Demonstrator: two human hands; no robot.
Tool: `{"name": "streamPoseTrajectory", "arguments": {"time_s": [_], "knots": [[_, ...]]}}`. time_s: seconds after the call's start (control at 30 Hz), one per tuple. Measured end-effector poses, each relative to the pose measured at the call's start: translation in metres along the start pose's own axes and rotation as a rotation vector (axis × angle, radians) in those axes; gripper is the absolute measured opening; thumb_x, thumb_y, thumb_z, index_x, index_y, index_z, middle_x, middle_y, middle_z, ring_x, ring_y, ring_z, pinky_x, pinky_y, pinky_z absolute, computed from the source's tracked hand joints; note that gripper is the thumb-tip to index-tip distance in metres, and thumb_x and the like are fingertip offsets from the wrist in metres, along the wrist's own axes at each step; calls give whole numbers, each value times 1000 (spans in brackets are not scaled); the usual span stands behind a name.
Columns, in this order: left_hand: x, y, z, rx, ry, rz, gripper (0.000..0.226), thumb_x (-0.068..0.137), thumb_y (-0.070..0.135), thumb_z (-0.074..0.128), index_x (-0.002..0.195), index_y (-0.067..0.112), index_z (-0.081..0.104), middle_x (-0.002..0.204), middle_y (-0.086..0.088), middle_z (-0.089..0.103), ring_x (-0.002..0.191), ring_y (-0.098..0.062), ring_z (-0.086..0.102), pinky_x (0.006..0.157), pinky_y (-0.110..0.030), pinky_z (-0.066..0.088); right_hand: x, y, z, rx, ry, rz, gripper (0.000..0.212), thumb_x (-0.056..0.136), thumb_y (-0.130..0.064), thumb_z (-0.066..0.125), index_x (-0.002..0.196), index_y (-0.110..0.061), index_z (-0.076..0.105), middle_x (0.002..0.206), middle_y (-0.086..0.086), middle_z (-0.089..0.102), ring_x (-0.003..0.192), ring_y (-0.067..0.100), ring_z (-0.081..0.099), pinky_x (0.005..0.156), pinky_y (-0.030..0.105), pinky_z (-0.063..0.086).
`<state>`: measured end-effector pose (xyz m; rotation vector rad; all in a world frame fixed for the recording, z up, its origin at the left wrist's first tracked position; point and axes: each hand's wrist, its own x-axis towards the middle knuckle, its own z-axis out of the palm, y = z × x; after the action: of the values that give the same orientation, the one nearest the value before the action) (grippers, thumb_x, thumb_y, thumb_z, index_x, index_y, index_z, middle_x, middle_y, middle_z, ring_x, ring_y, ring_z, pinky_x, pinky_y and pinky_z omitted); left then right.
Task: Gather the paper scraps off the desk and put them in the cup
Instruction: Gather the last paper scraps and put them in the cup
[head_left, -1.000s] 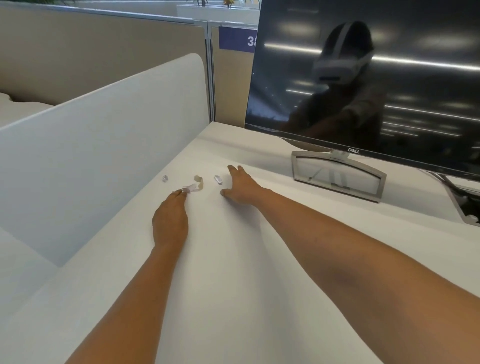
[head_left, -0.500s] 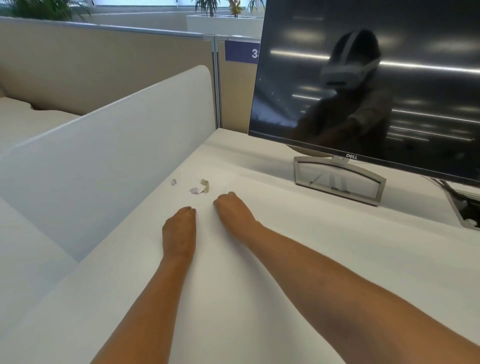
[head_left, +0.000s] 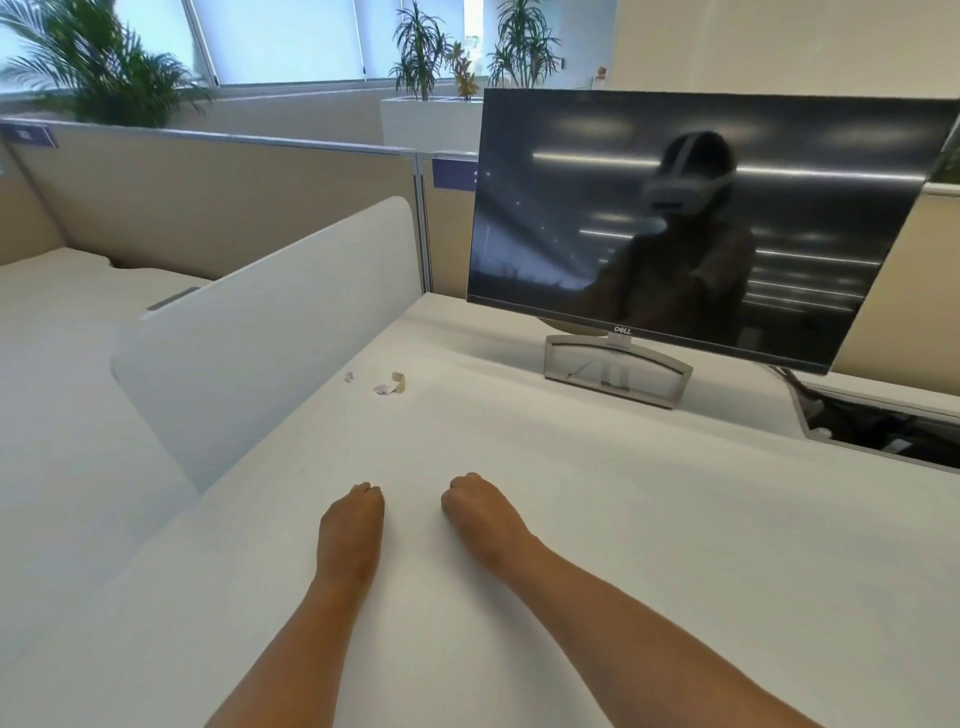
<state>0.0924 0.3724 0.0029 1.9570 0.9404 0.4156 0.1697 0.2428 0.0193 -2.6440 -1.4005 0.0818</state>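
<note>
Scraps of paper (head_left: 388, 384) lie at frame centre on the white desk (head_left: 649, 519) beside the divider panel (head_left: 270, 332), well above the left hand (head_left: 350, 530) and right hand (head_left: 480, 514), both curled closed, contents hidden, with bare desk between and the monitor (head_left: 691, 223) upper right.

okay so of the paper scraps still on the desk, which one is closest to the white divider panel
The tiny crumpled scrap, lying alone at the left, nearest the divider panel. The larger curled scrap sits to its right, farther from the panel.
</note>
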Motion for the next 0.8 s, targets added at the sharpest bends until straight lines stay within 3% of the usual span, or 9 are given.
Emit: {"name": "streamPoseTrajectory", "arguments": {"time_s": [0.07, 0.17, 0.23, 0.27, 0.33, 0.37, 0.53, 0.63, 0.8], "knots": [[-22, 1, -3, 58, -14, 20, 34, 92, 9, 38, 62, 27, 40, 67, 6, 48, 79, -19, 40, 69, -29, 36, -20, -2, -5, -6, -18, -43, 44, 84, 14, 36, 57, -13, 14, 63, -1, 14, 84, 18, 30, 68, 31, 25], [-53, 1, 0, 19, -31, -10, 33, 90, 17, 39, 59, 27, 36, 62, 9, 39, 76, -18, 35, 70, -31, 28, -47, -1, -14, -39, -52, -86, 44, 81, 16, 37, 55, -13, 16, 61, 1, 17, 80, 19, 34, 67, 31, 26], [-73, 6, 6, 25, -69, 22, 28, 89, 21, 38, 63, 20, 50, 72, -2, 57, 77, -25, 48, 73, -37, 38, -66, 2, -17, -70, -73, -94, 43, 78, 18, 38, 54, -12, 18, 59, 2, 20, 77, 21, 36, 61, 33, 26], [-81, 9, 11, 33, -72, 54, 30, 91, 19, 39, 74, 18, 63, 87, -4, 66, 88, -28, 56, 84, -38, 42, -77, 4, -18, -84, -78, -94, 43, 77, 19, 39, 53, -11, 19, 59, 3, 20, 76, 21, 37, 56, 33, 25], [-95, 18, 25, -10, -52, 58, 32, 94, 14, 39, 108, 12, 68, 121, -6, 63, 117, -24, 54, 102, -33, 37, -98, 10, -18, -114, -81, -108, 41, 76, 19, 39, 53, -11, 20, 58, 4, 21, 75, 22, 37, 48, 30, 16], [-104, 24, 32, -70, -57, 36, 33, 94, 13, 39, 114, 11, 65, 128, -5, 60, 121, -21, 52, 102, -29, 35, -109, 14, -18, -128, -86, -114, 41, 76, 18, 39, 53, -10, 20, 59, 3, 20, 75, 22, 37, 47, 27, 14], [-144, 50, 77, -81, -89, 75, 42, 89, 1, 34, 114, 11, 65, 127, -6, 60, 122, -20, 52, 94, -22, 34, -166, 48, -27, -122, -65, -57, 40, 78, 16, 39, 55, -10, 19, 60, 3, 20, 78, 22, 36, 60, 31, 25], [-169, 67, 105, -63, -108, 118, 44, 88, -5, 33, 113, 8, 66, 126, -8, 62, 120, -20, 53, 93, -20, 34, -202, 77, -37, -83, -82, 25, 24, 78, 14, 39, 66, -6, 37, 74, 13, 42, 80, 20, 37, 66, 30, 27], [-216, 94, 152, 30, -168, 186, 39, 90, -6, 37, 111, 6, 67, 122, -9, 63, 117, -20, 57, 90, -18, 36, -268, 131, -51, -74, -94, 160, 21, 76, 15, 39, 81, -2, 50, 88, 14, 50, 84, 25, 46, 67, 31, 31]]}}
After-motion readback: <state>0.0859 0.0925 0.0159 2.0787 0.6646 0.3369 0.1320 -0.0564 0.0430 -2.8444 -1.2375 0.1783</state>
